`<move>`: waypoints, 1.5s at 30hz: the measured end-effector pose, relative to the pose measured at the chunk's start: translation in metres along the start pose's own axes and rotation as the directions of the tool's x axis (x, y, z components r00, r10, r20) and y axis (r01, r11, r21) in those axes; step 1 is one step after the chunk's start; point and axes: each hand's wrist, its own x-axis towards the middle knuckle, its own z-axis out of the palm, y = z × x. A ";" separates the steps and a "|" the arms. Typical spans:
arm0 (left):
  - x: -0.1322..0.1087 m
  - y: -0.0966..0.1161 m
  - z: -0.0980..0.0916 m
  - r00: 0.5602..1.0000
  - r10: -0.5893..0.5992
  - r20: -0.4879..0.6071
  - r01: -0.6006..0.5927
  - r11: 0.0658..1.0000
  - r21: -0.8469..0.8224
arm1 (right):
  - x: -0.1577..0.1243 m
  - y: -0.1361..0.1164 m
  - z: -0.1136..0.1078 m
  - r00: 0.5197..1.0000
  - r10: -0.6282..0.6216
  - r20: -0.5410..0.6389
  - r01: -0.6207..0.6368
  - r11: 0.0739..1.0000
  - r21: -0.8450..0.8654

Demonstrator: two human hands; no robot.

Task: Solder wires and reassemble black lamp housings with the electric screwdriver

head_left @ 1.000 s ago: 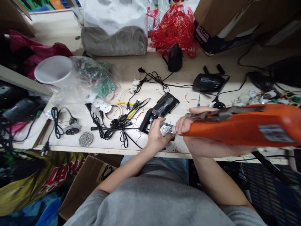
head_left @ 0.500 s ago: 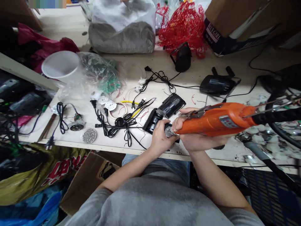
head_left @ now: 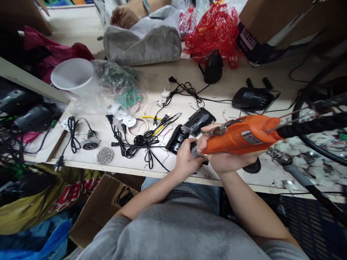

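Take 12 o'clock as straight away from you and the spot where your hands meet as the centre. Your left forearm runs in towards 2 o'clock, bare below the grey sleeve, and your left hand is bent round at the end of it. Its fingers and thumb are closed on the near end of the black housing, with the silver nose of the orange power driver between them. The housing rests on the worktop, most of it showing at 11 o'clock.

Your right forearm slants towards 11 o'clock, elbow low and out to the side. Your right hand grasps the front of the driver, palm along its near side and digits curled over the top. The driver lies nearly level, nose towards 9 o'clock, its thick black cable leaving at 3. Your left hand hides the tip, so you cannot tell what it touches.

A black cover lies just beside the housing at 1 o'clock. Bundled black cords and, farther off, a round heap of screws lie towards 9. Another person's hand rests on a grey-and-white bag at 11, well apart from yours.
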 end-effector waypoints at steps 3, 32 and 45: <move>0.001 -0.002 0.001 1.000 -0.005 -0.005 0.005 1.000 -0.003 | 0.004 -0.003 0.006 1.000 -0.004 0.005 0.004 1.000 -0.008; 0.000 -0.002 0.000 0.999 0.037 -0.028 -0.036 0.999 0.028 | 0.013 -0.005 0.017 0.998 0.056 -0.012 -0.055 0.996 0.070; 0.000 -0.004 -0.005 0.980 0.190 0.062 -0.197 0.969 0.151 | -0.011 -0.018 -0.027 0.999 -0.023 -0.043 0.025 0.998 0.062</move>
